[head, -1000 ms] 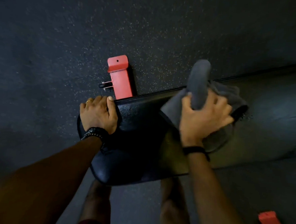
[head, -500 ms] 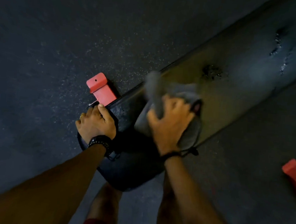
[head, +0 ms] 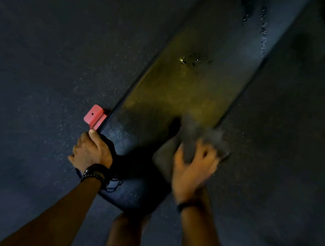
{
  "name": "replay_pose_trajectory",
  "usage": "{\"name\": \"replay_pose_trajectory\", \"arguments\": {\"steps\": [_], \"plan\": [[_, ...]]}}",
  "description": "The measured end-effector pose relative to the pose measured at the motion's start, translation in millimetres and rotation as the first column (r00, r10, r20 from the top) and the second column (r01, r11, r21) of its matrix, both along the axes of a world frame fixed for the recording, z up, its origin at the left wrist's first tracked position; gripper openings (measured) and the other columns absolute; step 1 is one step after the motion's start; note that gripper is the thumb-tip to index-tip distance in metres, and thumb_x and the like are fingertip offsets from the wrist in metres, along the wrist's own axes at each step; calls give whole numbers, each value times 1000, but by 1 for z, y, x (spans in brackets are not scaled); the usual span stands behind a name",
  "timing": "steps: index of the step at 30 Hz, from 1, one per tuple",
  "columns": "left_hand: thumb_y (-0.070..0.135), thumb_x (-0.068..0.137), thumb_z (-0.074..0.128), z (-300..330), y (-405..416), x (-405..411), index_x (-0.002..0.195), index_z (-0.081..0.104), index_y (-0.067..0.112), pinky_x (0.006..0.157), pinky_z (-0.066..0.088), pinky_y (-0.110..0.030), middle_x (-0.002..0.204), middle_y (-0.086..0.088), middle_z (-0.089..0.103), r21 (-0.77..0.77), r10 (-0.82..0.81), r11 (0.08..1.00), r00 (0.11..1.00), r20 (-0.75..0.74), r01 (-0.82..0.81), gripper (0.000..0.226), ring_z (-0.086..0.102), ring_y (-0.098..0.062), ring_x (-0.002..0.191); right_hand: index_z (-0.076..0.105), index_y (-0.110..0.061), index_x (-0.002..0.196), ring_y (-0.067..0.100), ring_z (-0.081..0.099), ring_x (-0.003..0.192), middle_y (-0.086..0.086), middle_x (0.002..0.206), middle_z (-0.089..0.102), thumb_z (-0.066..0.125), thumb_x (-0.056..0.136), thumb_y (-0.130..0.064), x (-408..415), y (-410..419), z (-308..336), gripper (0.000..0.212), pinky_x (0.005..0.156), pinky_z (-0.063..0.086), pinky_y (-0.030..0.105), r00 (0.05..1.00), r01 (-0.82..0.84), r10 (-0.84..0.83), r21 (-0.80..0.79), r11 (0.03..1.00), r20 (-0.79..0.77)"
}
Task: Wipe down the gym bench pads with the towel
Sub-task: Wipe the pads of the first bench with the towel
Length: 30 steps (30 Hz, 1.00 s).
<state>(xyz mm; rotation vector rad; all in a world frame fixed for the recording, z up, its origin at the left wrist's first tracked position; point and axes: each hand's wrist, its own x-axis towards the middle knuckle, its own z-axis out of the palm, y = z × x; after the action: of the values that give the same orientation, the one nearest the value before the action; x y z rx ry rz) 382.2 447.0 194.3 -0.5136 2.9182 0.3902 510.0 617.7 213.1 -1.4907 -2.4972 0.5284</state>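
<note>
My right hand (head: 191, 168) grips the towel (head: 198, 144) on the pad (head: 179, 89) — blurred, fingers seemingly curled. My left hand (head: 91, 150) clasps the pad's edge.

Dim, motion-blurred, warm sheen mid-frame

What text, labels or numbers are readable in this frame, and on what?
None: no readable text anywhere.
Bench pad: no logo or label shows, only scuffed patches.
Red bracket: plain, with one small hole, no marking.
Towel under the right hand: motion-blurred, no tag visible.
Wristband on the left hand: too dark to tell.
</note>
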Motion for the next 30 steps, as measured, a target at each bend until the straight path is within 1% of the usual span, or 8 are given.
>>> {"name": "replay_pose_trajectory", "arguments": {"steps": [5,8,11,15,18,22,25,30], "plan": [[45,96,23,21,20,-25,109,59,1,94,36,-50,110,-28,62,124,-209,969,976,-58,215,58,56,-44,103,51,-32,117,2,45,104,-20,122,43,63,85,-49,25,-22,-2,37,84,50,38,991,-20,1,-143,989,-135],[50,101,22,19,51,-62,111,60,2,85,40,-46,112,-29,61,235,-264,939,964,19,252,62,57,-44,104,61,-6,118,33,50,110,19,123,52,66,89,-39,-56,91,-21,44,90,36,30,935,251,-237,20,968,-265],[68,94,14,11,82,-85,124,59,7,101,38,-52,127,-27,57,229,-281,946,935,218,231,81,52,-42,117,60,-5,125,34,52,109,21,119,52,63,90,-39,-84,130,-25,49,87,27,18,908,327,-311,13,945,-281],[60,99,17,12,98,-81,117,63,5,95,38,-50,119,-28,60,141,-258,962,946,197,233,75,53,-44,111,55,-9,125,34,53,110,21,123,52,61,89,-45,4,0,-9,51,96,47,49,972,180,-202,-171,969,-121],[57,100,20,12,98,-78,105,67,2,84,40,-47,104,-30,64,108,-248,966,959,138,234,72,57,-45,99,48,-17,123,22,51,106,12,119,48,67,89,-43,29,-42,5,46,90,48,50,956,168,-233,-316,934,-180],[54,100,25,3,98,-78,97,68,1,74,38,-43,93,-30,64,90,-243,967,968,66,237,69,59,-45,89,58,4,109,28,50,100,22,107,53,63,90,-39,-66,112,-22,47,88,38,29,913,288,-287,-38,957,-291],[51,101,26,4,99,-78,96,68,1,71,32,-40,91,-30,64,76,-248,967,965,82,242,65,59,-45,88,62,0,115,37,53,104,23,110,57,63,89,-43,-129,200,-27,51,89,41,40,904,378,-337,126,917,-262],[52,100,26,11,101,-79,96,66,3,69,30,-39,85,-30,60,82,-233,971,968,93,226,64,58,-44,83,56,-14,117,28,49,97,10,110,51,54,89,-47,-40,56,9,43,86,38,42,965,-251,249,16,968,85]]}}
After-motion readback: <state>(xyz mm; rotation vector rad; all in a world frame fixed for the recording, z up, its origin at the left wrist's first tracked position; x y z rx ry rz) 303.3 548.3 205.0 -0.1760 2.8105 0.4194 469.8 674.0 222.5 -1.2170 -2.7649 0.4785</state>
